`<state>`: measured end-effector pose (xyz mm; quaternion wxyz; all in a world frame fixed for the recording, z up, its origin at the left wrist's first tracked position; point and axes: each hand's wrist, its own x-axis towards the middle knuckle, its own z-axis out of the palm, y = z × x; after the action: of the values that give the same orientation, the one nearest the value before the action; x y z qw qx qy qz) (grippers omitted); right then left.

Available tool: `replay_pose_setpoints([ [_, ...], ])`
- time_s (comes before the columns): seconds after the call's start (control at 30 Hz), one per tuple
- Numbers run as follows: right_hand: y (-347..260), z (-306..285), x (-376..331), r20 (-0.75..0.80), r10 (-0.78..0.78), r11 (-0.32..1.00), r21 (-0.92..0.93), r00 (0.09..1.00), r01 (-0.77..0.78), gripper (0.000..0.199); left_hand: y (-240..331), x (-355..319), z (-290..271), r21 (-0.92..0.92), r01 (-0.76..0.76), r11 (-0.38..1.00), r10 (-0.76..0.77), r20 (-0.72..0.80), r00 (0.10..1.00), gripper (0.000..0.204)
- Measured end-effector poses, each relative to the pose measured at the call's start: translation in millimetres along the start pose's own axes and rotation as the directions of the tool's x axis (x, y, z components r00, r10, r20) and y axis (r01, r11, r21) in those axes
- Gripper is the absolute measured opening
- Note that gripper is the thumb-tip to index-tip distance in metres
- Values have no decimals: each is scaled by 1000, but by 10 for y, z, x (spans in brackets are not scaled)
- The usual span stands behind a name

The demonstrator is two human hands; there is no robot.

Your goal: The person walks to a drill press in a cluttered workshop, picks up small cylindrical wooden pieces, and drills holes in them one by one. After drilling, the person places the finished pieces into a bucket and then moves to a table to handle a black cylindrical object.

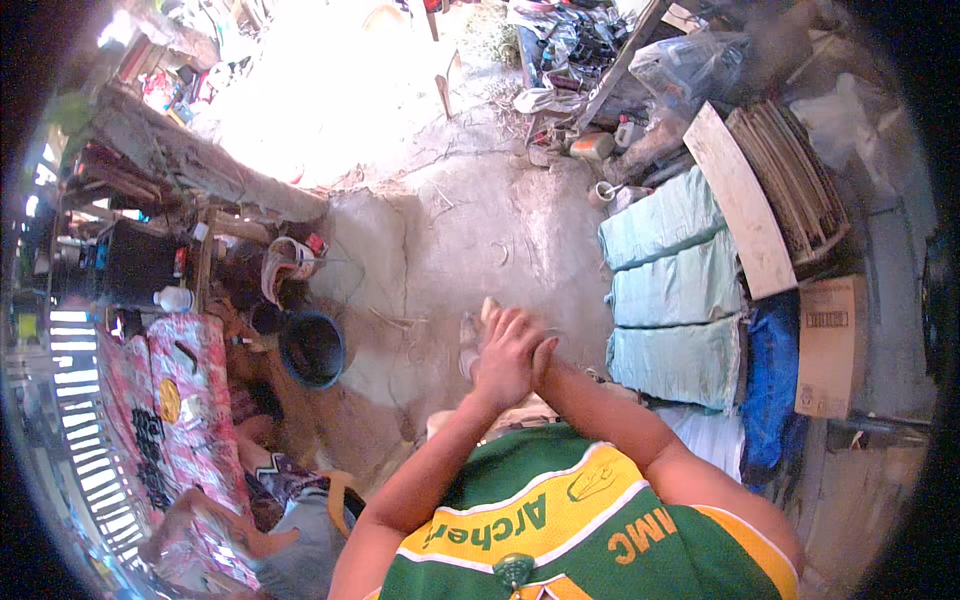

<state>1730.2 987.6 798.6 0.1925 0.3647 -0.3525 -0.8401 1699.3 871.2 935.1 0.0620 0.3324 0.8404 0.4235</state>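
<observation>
Over the floor just in front of my body, my two hands are pressed together. My left hand (507, 345) lies on top, its fingers bent over the right one. My right hand (543, 362) is mostly covered by it; only the thumb and the wrist side show plainly. Both are closed on each other, and I make out no object between them. A small pale tip pokes out past the left fingers, too unclear to name. Below them is my green and yellow jersey (530, 490).
To the right lie pale green wrapped bundles (672, 280), with a stack of brown sheets (790, 180) and a cardboard box (828, 345) beyond. A dark tub (312, 348) stands on the left. Another person (300, 535) sits at lower left by a patterned red cloth (190, 400).
</observation>
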Motion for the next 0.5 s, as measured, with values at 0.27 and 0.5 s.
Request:
replay_pose_setpoints([
  [0.27, -324, 1672, 585, 127, -500, 392, -848, 856, 355, 20, -557, 1471, -638, -370, 84, 925, -307, -602, 737, 34],
  [0.5, -979, 1856, 738, 497, -454, -417, -852, 740, 316, 36, -1176, 2068, -321, -404, 107, 909, -25, 203, 979, 22],
])
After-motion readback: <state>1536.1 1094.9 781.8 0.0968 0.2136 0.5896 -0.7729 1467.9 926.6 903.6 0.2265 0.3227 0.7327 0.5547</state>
